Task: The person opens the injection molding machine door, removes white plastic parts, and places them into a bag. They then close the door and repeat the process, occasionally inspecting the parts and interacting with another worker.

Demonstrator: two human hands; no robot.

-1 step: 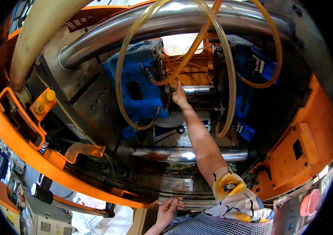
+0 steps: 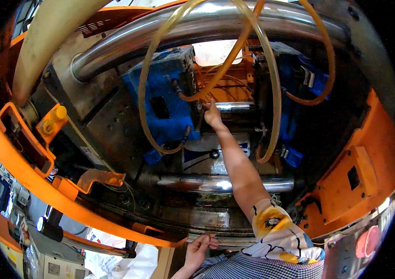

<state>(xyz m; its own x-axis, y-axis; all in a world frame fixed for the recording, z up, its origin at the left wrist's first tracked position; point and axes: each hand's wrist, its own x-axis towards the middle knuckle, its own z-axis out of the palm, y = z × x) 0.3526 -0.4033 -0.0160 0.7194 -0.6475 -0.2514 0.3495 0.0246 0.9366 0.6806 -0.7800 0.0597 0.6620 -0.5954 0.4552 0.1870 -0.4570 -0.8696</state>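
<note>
My right arm stretches far into the machine, between two blue mould halves. My right hand [image 2: 212, 116] is at the inner face of the left blue mould half [image 2: 172, 107], its fingers bent toward that face. Whatever they grip is too small and dark to make out. The right blue mould half [image 2: 289, 107] stands apart, across a gap from the hand. Low in the view, my left hand [image 2: 198, 250] is beside the machine's front edge with its fingers curled together and nothing visible in them.
Looped yellowish hoses [image 2: 144, 93] hang before the mould halves. A thick steel bar [image 2: 197, 23] crosses above, and a lower bar [image 2: 193, 182] runs beneath my forearm. Orange guards [image 2: 353, 186] frame the opening. A white bag [image 2: 134, 264] lies at lower left, a red button [image 2: 367, 242] at lower right.
The fingers of my right hand have shifted very slightly at the mould face. My left hand and the machine look the same.
</note>
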